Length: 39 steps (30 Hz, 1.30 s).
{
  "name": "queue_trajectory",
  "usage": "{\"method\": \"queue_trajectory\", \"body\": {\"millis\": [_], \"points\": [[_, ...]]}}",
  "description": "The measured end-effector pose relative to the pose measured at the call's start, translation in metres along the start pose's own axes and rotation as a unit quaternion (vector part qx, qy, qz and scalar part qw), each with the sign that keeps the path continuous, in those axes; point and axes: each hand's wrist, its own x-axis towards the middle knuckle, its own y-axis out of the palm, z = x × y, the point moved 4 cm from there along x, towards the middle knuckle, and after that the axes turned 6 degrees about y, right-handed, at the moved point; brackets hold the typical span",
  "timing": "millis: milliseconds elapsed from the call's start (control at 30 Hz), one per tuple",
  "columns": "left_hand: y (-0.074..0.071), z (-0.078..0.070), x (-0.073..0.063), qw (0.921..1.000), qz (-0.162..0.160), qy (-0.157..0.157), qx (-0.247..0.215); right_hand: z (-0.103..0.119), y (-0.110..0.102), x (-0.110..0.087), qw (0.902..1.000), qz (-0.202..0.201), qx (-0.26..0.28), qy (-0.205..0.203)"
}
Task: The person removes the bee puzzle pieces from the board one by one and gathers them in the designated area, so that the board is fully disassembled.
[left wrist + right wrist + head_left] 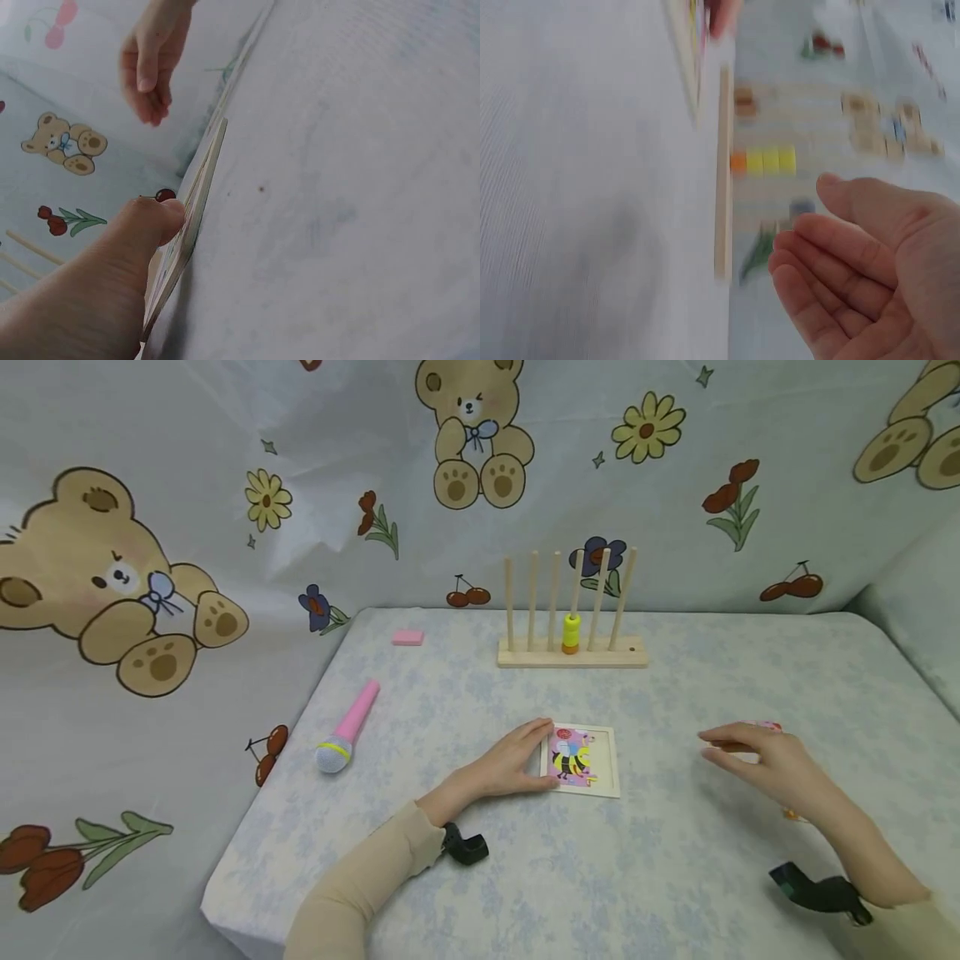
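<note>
A square wooden-framed jigsaw puzzle point(606, 762) with a bee picture lies on the table, its left part filled with pink pieces and its right part bare wood. My left hand point(504, 767) grips it by the left side, the thumb at the near edge and the fingers at the far corner; the left wrist view shows the thumb point(161, 219) pressed over the frame. Off to the right, my right hand point(780, 770) hovers above the table with loosely bent fingers. In the right wrist view its palm point(870, 285) holds nothing. Partly hidden behind it is a pink-red piece point(768, 725).
A wooden peg stand point(525, 658) with yellow and orange rings on one peg stands at the back. A pink toy microphone point(352, 722) and a pink block point(408, 637) lie on the left. A small orange piece point(793, 815) shows beside the right forearm.
</note>
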Motion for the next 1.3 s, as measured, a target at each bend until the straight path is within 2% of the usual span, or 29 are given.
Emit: {"method": "queue_trajectory", "body": {"millis": [100, 200, 300, 367, 467, 633, 867, 1133, 1300], "points": [[-0.001, 0.0, 0.002, 1.0, 0.003, 0.004, 0.007, 0.033, 0.028, 0.03, 0.9982, 0.033, 0.036, -0.034], [-0.003, 0.0, 0.003, 0.9999, 0.002, 0.005, 0.015, 0.053, 0.056, 0.058, 0.9954, 0.055, 0.062, -0.048], [-0.004, 0.0, 0.003, 0.9998, 0.0, 0.005, 0.018, 0.063, 0.077, 0.078, 0.9947, 0.049, 0.065, -0.063], [-0.004, 0.0, 0.003, 0.9998, 0.001, 0.004, 0.021, 0.067, 0.087, 0.084, 0.9957, 0.037, 0.056, -0.064], [-0.001, -0.001, 0.002, 0.9998, 0.006, 0.005, 0.019, 0.069, 0.097, 0.084, 0.997, 0.026, 0.049, -0.055], [0.002, -0.002, -0.001, 0.9996, 0.002, 0.009, 0.025, 0.071, 0.107, 0.076, 0.9977, 0.034, 0.037, -0.045], [0.001, -0.002, -0.001, 0.9995, 0.0, 0.009, 0.029, 0.07, 0.109, 0.073, 0.9992, 0.013, 0.002, -0.037], [-0.001, -0.005, -0.001, 0.9996, 0.005, 0.001, 0.026, 0.071, 0.111, 0.073, 0.9994, 0.004, 0.014, -0.031], [0.0, -0.004, -0.001, 0.9995, 0.005, 0.004, 0.031, 0.07, 0.113, 0.073, 0.9995, 0.004, 0.028, -0.01]]}}
